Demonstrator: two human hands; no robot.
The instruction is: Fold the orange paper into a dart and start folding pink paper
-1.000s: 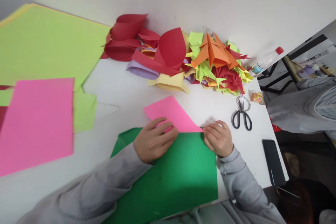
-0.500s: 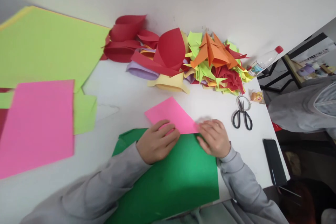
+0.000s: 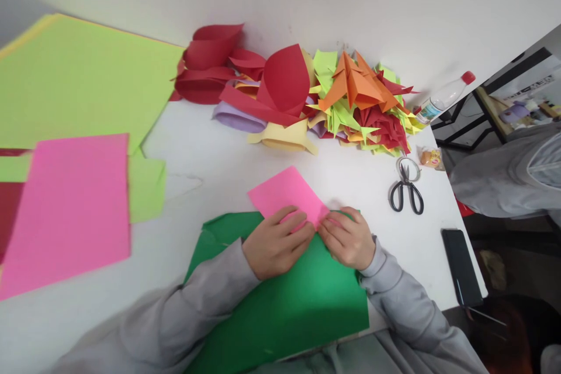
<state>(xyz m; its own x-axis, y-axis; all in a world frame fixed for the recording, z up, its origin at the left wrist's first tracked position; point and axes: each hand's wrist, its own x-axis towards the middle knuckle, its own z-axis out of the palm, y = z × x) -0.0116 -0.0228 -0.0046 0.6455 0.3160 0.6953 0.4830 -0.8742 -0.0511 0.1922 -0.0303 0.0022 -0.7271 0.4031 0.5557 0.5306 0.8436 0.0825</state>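
A folded pink paper (image 3: 287, 191) lies partly over the far edge of a green sheet (image 3: 302, 310). My left hand (image 3: 278, 242) is closed on the paper's near side, its fingers bent over the edge. At the right corner of the same paper, my right hand (image 3: 348, 236) pinches it with fingertips together. Both hands are close side by side above the green sheet. The fingers cover the paper's near edge, so the fold there is partly hidden.
Large pink sheets (image 3: 79, 204) and lime sheets (image 3: 87, 82) lie left. Along the wall are curled red paper pieces (image 3: 287, 82) and folded paper shapes (image 3: 359, 87). At right are scissors (image 3: 407, 190), a bottle (image 3: 442, 98), a wrapped snack (image 3: 430, 158) and a black phone (image 3: 461, 266).
My left hand has moved right, and my right hand has slid left along the pink paper, bringing them nearly together. The paper's right corner is now drawn in under the fingers.
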